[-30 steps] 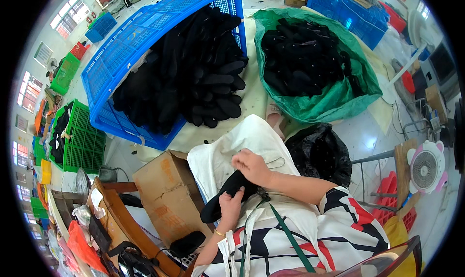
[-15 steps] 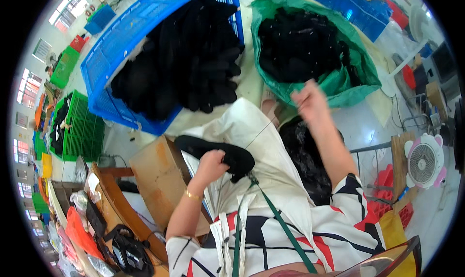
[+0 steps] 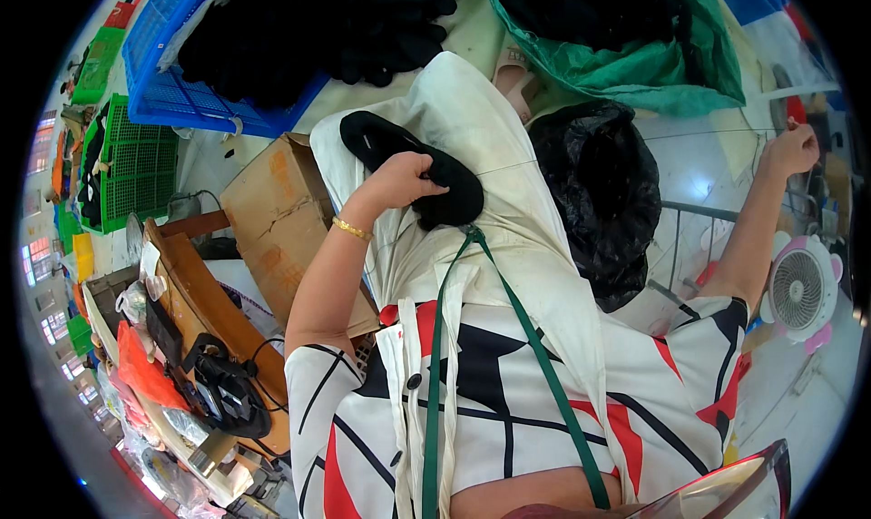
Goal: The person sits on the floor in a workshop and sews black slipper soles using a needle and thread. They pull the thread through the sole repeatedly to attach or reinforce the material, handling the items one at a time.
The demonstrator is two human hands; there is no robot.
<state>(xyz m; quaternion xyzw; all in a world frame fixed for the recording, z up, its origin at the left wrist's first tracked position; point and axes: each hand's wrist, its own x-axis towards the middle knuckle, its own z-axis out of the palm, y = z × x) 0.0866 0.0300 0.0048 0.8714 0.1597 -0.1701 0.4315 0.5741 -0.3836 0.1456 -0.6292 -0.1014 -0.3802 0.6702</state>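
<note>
So the black slipper-shaped fabric piece (image 3: 454,185) is sitting right over the lap, on the cream apron (image 3: 517,220), with the left hand (image 3: 401,181) gripping it around the middle. A thin dark thread (image 3: 676,135) runs from its right side, pulled pretty straight, all the way out to the right hand (image 3: 793,150). That arm's stretched way off to the right, fingers pinched together on the thread; exactly what's between the tips is too small to make out. Just left of the apron there's a cardboard box (image 3: 272,192), and a black plastic bag (image 3: 626,188) to the right. Further out: a blue crate (image 3: 168,102) and a green sack (image 3: 635,76), both with black pieces inside, plus a white-and-pink fan (image 3: 800,288) over by the right elbow.
</note>
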